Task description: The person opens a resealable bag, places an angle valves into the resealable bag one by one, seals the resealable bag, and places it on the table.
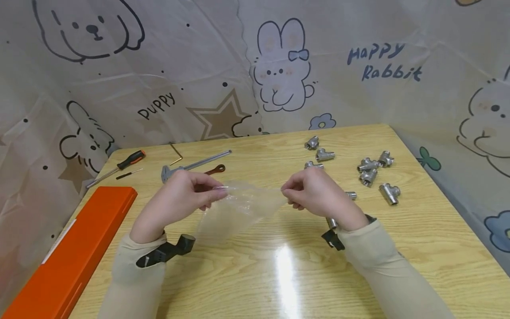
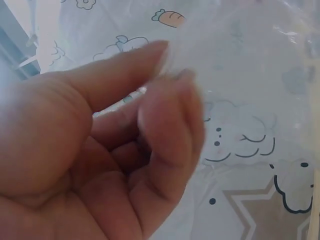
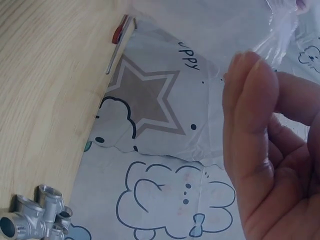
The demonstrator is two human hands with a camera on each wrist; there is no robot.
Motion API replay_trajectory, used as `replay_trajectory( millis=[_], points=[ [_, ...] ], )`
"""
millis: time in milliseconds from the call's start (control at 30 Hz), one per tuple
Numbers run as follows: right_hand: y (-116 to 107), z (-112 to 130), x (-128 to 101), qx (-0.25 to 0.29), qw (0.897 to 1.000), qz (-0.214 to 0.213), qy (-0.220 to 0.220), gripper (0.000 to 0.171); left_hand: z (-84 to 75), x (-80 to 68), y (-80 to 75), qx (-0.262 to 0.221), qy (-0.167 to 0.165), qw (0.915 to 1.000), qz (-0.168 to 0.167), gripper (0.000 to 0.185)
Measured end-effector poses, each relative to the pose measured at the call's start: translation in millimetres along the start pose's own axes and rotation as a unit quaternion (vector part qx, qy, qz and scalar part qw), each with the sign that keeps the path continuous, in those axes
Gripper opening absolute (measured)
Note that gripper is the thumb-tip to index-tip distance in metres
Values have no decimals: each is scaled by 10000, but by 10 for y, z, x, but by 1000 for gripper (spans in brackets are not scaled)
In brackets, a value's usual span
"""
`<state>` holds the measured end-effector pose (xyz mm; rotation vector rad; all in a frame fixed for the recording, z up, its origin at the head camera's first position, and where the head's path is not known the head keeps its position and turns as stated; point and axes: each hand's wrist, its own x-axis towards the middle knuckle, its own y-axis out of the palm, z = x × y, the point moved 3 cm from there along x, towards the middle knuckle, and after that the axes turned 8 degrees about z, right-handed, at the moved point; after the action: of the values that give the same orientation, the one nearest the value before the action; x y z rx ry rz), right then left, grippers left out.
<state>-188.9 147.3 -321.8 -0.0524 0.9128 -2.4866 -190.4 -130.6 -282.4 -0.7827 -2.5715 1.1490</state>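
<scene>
Head view: at the centre of the frame, a clear plastic film (image 1: pixel 239 215) spans the gap between both hands over the wooden table (image 1: pixel 227 283), the left hand (image 1: pixel 181 197) pinching its upper left edge between thumb and fingers, the right hand (image 1: pixel 314 190) pinching its right end. Silver metal fittings (image 1: pixel 367 165) lie right of centre, some partly hidden by the right hand. An orange case (image 1: pixel 85 250) occupies the lower left, with a screwdriver (image 1: pixel 129 160), caliper (image 1: pixel 205 160) and reddish wrench (image 1: pixel 217 169) above it toward upper left and centre.
</scene>
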Motion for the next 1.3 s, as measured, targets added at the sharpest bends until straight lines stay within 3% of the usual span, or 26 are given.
replay_trajectory(
  millis=[133,200,400,533,667,733,800,900,1067,1200,1300],
  points=[
    [-15,-8,-7,226,9997,81,29,11,12,23,-4,294,293,9980,-482,5],
    [-19,-13,-9,265,9996,132,32,11,23,43,1,460,410,9965,-556,8],
    [-7,-6,-4,557,9979,320,30,9,80,104,15,539,400,9973,-311,16],
    [6,10,-17,808,9960,360,89,8,136,128,8,-122,499,9987,-28,20],
    [-5,3,-36,828,9961,256,161,10,179,116,109,-517,880,9923,702,91],
    [-17,-6,-39,825,9962,205,210,10,198,94,229,-351,1017,9896,950,124],
    [-32,-13,-36,826,9961,155,259,11,221,58,384,-200,1006,9895,1017,142],
    [-45,-11,-22,796,9964,104,282,11,256,6,618,-27,738,9941,791,156],
    [-63,-35,-9,798,9964,18,291,11,247,19,927,296,332,9990,98,160],
    [-55,-62,-16,895,9953,-39,378,11,164,40,1047,191,310,9981,-506,150],
    [-24,-66,-25,1020,9938,-28,435,10,113,33,1074,118,313,9965,-769,138]
  ],
)
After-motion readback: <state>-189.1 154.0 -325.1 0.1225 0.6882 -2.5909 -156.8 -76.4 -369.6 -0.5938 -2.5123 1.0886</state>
